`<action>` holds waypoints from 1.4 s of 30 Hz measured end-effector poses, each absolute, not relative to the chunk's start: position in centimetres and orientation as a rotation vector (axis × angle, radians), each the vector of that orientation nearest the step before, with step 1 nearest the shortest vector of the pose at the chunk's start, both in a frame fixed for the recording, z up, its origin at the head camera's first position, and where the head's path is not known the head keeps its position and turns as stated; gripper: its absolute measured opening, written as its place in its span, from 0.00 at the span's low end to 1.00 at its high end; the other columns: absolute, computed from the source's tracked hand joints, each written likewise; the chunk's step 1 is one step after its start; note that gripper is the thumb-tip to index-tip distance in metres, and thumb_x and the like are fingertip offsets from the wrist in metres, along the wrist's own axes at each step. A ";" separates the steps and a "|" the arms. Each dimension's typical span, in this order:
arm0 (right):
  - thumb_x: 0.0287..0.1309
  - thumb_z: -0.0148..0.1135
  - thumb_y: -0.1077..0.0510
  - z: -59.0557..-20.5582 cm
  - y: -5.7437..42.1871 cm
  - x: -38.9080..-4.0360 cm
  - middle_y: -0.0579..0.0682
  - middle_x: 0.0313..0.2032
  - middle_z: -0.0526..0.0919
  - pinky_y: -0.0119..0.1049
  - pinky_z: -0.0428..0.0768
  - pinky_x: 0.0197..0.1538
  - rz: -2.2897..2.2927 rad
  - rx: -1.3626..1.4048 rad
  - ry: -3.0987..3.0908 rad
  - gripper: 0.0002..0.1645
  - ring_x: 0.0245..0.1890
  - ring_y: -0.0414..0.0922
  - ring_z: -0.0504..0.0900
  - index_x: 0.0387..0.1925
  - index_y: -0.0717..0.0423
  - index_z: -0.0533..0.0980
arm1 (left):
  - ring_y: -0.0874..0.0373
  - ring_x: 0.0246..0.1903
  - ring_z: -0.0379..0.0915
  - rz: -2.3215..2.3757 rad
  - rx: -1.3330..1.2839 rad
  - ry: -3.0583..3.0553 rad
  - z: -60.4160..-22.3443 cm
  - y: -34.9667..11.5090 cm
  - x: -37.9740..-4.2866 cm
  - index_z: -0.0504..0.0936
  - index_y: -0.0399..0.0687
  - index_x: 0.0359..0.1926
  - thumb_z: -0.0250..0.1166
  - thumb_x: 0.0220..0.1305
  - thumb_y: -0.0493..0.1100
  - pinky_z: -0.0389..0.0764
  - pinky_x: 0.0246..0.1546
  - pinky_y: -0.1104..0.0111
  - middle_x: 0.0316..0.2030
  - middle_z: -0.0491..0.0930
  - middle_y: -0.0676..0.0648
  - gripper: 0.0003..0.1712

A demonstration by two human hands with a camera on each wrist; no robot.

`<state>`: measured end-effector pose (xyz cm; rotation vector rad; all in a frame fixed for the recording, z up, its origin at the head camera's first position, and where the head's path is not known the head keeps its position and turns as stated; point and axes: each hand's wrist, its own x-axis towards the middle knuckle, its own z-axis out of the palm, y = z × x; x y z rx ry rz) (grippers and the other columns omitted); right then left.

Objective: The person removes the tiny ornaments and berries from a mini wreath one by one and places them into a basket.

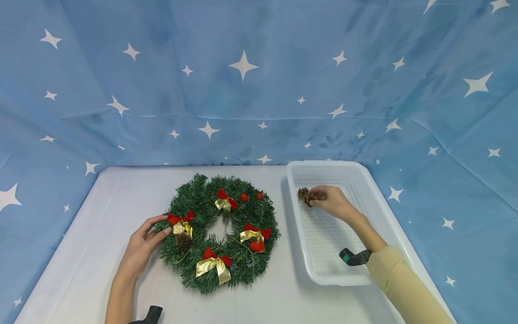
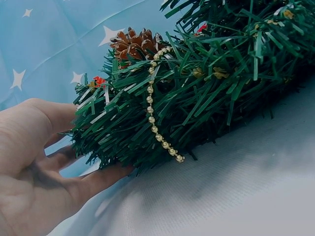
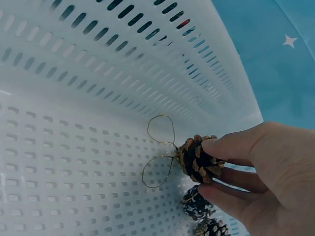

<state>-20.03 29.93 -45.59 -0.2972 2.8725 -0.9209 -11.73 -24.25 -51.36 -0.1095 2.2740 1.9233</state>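
Note:
A green Christmas wreath (image 1: 198, 191) lies on the white table, trimmed with red and gold bows (image 1: 214, 265) and a brown pine cone (image 1: 183, 241). My left hand (image 1: 139, 245) holds the wreath's left edge between thumb and fingers; in the left wrist view a gold bead string (image 2: 151, 118) hangs down its side. Inside the white basket, my right hand (image 1: 333, 202) pinches a gold-tipped pine cone (image 3: 197, 160) between thumb and fingers. Two thin gold wire loops (image 3: 160, 130) stick out from its end. Beneath it lie a frosted pine cone (image 3: 197, 204) and another pine cone (image 3: 211, 227), partly cut off.
The white perforated basket (image 1: 301, 234) stands right of the wreath, its rim raised around my right hand. A blue curtain with white stars (image 1: 243, 90) closes off the back and sides of the white table (image 1: 93, 216).

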 end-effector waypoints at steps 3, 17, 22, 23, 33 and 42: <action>0.66 0.67 0.62 -45.9 29.8 -20.2 0.65 0.53 0.85 0.54 0.84 0.54 -0.885 -0.327 2.882 0.22 0.52 0.62 0.85 0.59 0.66 0.79 | 0.35 0.76 0.53 1.931 -0.114 2.268 -51.3 -24.2 -11.8 0.66 0.46 0.74 0.64 0.75 0.50 0.76 0.51 0.83 0.81 0.48 0.38 0.34; 0.64 0.68 0.63 -45.9 29.6 -20.5 0.66 0.53 0.85 0.56 0.83 0.55 -0.803 -0.351 2.878 0.23 0.54 0.63 0.84 0.59 0.68 0.79 | 0.34 0.77 0.50 1.902 -0.113 2.291 -51.2 -24.3 -11.7 0.65 0.45 0.75 0.65 0.74 0.50 0.77 0.49 0.82 0.81 0.47 0.37 0.35; 0.64 0.69 0.63 -46.1 29.5 -20.5 0.66 0.53 0.85 0.56 0.83 0.55 -0.785 -0.341 2.870 0.23 0.54 0.62 0.83 0.58 0.69 0.79 | 0.34 0.76 0.54 1.899 -0.110 2.294 -51.2 -24.2 -11.7 0.65 0.46 0.75 0.64 0.74 0.51 0.78 0.49 0.80 0.80 0.49 0.37 0.34; 0.64 0.69 0.63 -46.1 29.5 -20.5 0.66 0.53 0.85 0.56 0.83 0.55 -0.781 -0.341 2.870 0.23 0.54 0.62 0.83 0.58 0.69 0.79 | 0.35 0.76 0.54 1.898 -0.110 2.295 -51.2 -24.2 -11.7 0.65 0.46 0.75 0.64 0.75 0.51 0.78 0.49 0.80 0.80 0.49 0.37 0.34; 0.62 0.70 0.65 -46.1 29.2 -20.3 0.66 0.52 0.85 0.56 0.83 0.54 -0.730 -0.389 2.893 0.23 0.52 0.62 0.84 0.57 0.69 0.79 | 0.79 0.57 0.68 1.886 -0.113 2.320 -51.2 -24.2 -11.7 0.66 0.48 0.75 0.64 0.74 0.52 0.80 0.50 0.77 0.79 0.52 0.39 0.34; 0.61 0.70 0.65 -46.2 29.2 -20.3 0.66 0.54 0.84 0.58 0.81 0.56 -0.708 -0.403 2.909 0.23 0.54 0.64 0.83 0.57 0.68 0.79 | 0.83 0.54 0.69 1.893 -0.107 2.316 -51.2 -24.3 -11.6 0.66 0.47 0.75 0.64 0.74 0.51 0.80 0.49 0.77 0.79 0.52 0.38 0.34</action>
